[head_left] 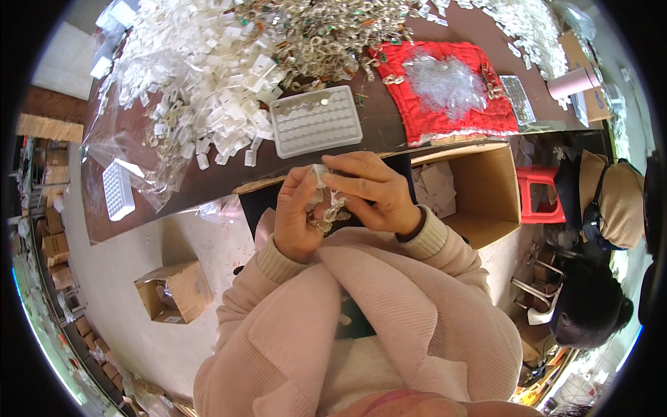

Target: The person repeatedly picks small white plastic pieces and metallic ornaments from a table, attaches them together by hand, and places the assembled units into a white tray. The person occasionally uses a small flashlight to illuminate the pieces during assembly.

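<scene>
In front of my chest, just off the table's near edge, both hands meet around a small white plastic piece (319,175). My left hand (295,219) pinches it between thumb and fingers. Several small shiny, pale gold pieces (328,217) are bunched in the same palm, their exact kind unclear. From the other side my right hand (379,191) closes its fingertips on the white piece. Beyond the hands lies a white tray (316,126) with rows of small pockets, one little round piece near its far edge.
A heap of white plastic pieces (229,90) and a heap of shiny gold pieces (326,42) cover the far table. Clear bits lie on a red cloth (417,121). An open carton (490,191) stands below right, near a red stool (540,194). Another person (590,306) is at far right.
</scene>
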Demonstrator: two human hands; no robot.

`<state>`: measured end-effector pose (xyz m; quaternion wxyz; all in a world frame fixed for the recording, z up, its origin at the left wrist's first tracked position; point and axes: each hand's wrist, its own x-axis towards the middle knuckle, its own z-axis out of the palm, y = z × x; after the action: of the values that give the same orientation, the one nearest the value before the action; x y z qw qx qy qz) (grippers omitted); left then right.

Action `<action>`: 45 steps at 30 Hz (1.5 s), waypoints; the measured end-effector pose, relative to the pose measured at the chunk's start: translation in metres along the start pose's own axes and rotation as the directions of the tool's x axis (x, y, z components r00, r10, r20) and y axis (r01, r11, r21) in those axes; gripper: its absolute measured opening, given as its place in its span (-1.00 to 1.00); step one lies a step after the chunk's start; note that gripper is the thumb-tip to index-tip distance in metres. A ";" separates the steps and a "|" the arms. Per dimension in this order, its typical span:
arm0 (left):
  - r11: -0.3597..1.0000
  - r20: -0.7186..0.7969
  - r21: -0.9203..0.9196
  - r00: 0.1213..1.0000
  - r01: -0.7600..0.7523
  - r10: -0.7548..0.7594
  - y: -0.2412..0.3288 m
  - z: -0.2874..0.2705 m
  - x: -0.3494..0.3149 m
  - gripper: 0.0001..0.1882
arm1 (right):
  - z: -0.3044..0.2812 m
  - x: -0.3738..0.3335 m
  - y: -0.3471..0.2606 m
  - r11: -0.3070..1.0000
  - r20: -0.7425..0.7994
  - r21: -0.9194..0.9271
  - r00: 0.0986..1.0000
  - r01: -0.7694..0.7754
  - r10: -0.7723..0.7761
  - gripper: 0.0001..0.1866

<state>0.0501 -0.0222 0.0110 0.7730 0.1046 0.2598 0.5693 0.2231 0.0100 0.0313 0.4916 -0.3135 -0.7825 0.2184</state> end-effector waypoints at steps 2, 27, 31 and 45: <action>0.998 0.125 0.029 0.990 0.062 -0.065 -0.001 -0.001 0.005 -0.89 | -0.023 -0.009 0.010 0.987 -0.029 -0.080 0.990 -0.142 0.140 -0.71; 0.999 0.084 0.041 0.996 0.035 -0.039 -0.004 0.003 0.003 -0.84 | -0.092 -0.008 0.087 0.812 -0.379 -0.341 0.860 -0.473 0.342 -0.86; 0.998 0.077 0.048 0.996 0.047 -0.050 -0.003 0.005 0.001 -0.82 | -0.091 0.004 0.079 0.863 -0.465 -0.131 0.799 -0.487 0.381 -0.92; 0.880 0.119 0.462 0.991 -0.113 0.065 -0.005 0.007 0.005 -0.86 | -0.107 0.011 0.104 0.756 -0.388 -0.445 0.864 -0.480 0.320 -0.95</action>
<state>0.0595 -0.0181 0.0131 0.7101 0.3279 0.3451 0.5187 0.3451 0.0949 0.0157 0.4356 -0.6259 -0.6451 0.0481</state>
